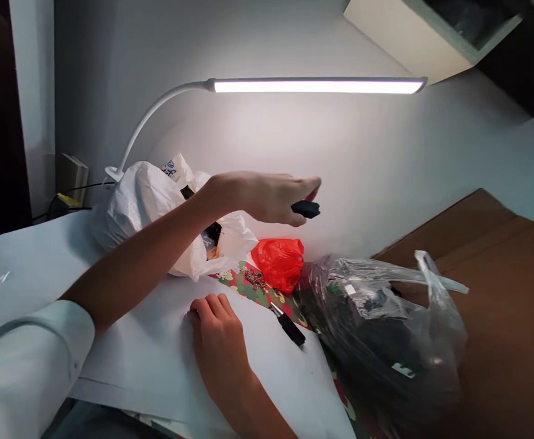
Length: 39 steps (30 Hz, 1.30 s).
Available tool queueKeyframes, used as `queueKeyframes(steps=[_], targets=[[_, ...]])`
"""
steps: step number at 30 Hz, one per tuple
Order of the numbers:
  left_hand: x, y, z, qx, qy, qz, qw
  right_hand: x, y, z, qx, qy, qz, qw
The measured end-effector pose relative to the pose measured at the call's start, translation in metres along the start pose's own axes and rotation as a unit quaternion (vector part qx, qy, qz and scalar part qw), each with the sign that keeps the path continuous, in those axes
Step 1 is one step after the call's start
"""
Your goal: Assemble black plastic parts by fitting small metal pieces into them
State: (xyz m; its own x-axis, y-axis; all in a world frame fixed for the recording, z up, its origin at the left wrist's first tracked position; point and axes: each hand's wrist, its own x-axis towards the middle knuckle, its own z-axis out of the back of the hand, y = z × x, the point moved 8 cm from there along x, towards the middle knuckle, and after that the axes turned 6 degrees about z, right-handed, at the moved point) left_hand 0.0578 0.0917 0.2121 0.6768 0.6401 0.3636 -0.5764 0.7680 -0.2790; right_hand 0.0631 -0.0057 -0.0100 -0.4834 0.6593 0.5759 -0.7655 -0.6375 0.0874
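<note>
Lit lamp [317,86] over white surface [148,353]. I have left hand [269,196] in midair, fingers closed round small black object [306,210]; right hand [219,341] curled near black-handled tool [289,326], can't tell whether holding anything.

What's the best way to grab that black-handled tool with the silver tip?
Probably by its black handle, pinched from above on your near side: it's the thicker end and lies toward you on the white sheet, while the slim silver tip points away.
</note>
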Motion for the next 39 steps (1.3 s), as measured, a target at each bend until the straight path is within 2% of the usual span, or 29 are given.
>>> queueKeyframes(steps=[3,6,8,13,16,18,21,24,27,31,34,39], targets=[[-0.001,0.006,0.001,-0.014,0.013,0.029,0.999,0.006,-0.019,0.014,-0.004,-0.031,-0.033,0.999],[-0.001,0.006,0.005,-0.025,0.008,0.015,1.0,0.019,-0.032,0.047,0.038,-0.082,-0.049,0.995],[-0.001,0.002,0.01,-0.043,-0.014,-0.021,0.999,0.03,-0.036,0.081,0.069,-0.123,-0.049,0.989],[-0.006,-0.008,0.028,-0.117,-0.107,-0.117,0.98,0.055,-0.04,0.18,0.092,-0.235,-0.063,0.966],[-0.01,-0.014,0.036,-0.136,-0.15,-0.141,0.969,0.059,-0.037,0.238,0.107,-0.378,-0.009,0.92],[-0.014,-0.02,0.038,-0.146,-0.164,-0.158,0.963,0.059,-0.038,0.259,0.117,-0.447,0.02,0.886],[-0.018,-0.029,0.036,-0.167,-0.155,-0.159,0.961,0.061,-0.054,0.267,0.18,-0.492,0.0,0.852],[-0.022,-0.042,0.031,-0.165,-0.14,-0.168,0.962,0.064,-0.078,0.255,0.302,-0.487,-0.065,0.817],[-0.027,-0.051,0.032,-0.147,-0.176,-0.177,0.957,0.069,-0.086,0.242,0.39,-0.458,-0.091,0.793],[-0.03,-0.055,0.035,-0.121,-0.241,-0.186,0.945,0.069,-0.079,0.24,0.433,-0.466,-0.076,0.768],[-0.031,-0.054,0.034,-0.116,-0.255,-0.206,0.938,0.07,-0.076,0.24,0.452,-0.459,-0.07,0.762],[-0.031,-0.053,0.035,-0.114,-0.268,-0.214,0.933,0.07,-0.073,0.244,0.437,-0.463,-0.06,0.768]])
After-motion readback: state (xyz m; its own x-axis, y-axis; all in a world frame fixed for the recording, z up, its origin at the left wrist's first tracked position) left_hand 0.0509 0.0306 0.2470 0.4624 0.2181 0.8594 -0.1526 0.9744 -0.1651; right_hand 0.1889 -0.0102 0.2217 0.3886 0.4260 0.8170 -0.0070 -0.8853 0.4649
